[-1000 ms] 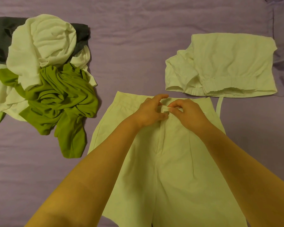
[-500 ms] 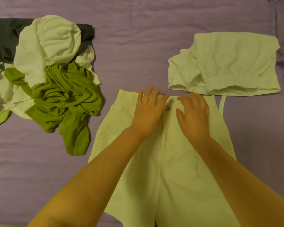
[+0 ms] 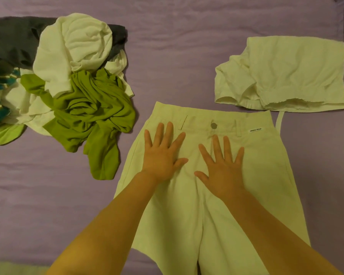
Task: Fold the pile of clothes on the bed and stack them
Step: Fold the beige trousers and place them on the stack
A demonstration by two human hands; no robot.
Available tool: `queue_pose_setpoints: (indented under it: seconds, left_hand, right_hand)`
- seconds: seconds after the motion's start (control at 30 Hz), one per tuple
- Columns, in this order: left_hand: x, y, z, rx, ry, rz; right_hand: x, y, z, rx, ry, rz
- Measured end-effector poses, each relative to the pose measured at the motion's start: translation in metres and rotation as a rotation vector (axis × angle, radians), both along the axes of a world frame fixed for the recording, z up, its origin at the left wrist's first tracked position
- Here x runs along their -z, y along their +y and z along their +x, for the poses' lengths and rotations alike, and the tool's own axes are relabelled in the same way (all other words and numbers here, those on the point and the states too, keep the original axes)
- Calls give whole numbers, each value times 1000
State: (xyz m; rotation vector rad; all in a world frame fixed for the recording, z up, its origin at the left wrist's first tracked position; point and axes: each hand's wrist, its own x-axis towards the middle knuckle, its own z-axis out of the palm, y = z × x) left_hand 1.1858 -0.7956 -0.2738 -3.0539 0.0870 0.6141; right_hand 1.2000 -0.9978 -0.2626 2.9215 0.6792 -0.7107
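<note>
Head view shows us the purple bedsheet (image 3: 177, 56) with pale cream shorts (image 3: 266, 185) spread flat at six o'clock, waistband away from us. At ten o'clock sits the unfolded pile of clothes (image 3: 77, 86); at two o'clock, a folded white garment (image 3: 296, 76). Our left hand (image 3: 163, 153) and right hand (image 3: 222, 167) have slid down from the waistband since half a second ago, uncovering the button (image 3: 213, 125). Both now press flat, fingers splayed, grasping nothing.
</note>
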Motion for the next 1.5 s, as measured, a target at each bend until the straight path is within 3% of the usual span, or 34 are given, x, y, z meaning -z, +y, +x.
queue_pose_setpoints:
  seconds: [0.2,0.43,0.53,0.63,0.77,0.87,1.03,1.27,1.33,1.5]
  left_hand:
    - [-8,25,-36,-293,20,-158]
    - [-20,48,-77,-564,-40,-329]
    - [-28,53,-84,-823,-81,-542]
    - [-47,57,-86,-1000,-109,-841]
    - [-87,51,-86,-859,-57,-1204]
    - [-106,40,-88,-720,27,-1288]
    - [-116,15,-95,-651,73,-1327]
    - [-110,-2,-136,-593,136,-978]
    - [-116,-17,-147,-612,157,-1009]
    - [-142,-95,-140,-456,256,-1150]
  right_hand:
    - [-2,26,-40,-207,54,44]
    - [-2,34,-47,-161,67,-51]
    - [-11,47,-47,-88,122,-72]
    - [-30,67,-47,36,225,66]
    - [-63,94,-39,193,262,449]
    - [-87,115,-19,257,215,643]
    - [-107,126,10,137,112,429]
    - [-107,54,8,-7,29,442]
    - [-107,27,4,-32,44,451]
    - [-116,-43,8,195,62,573]
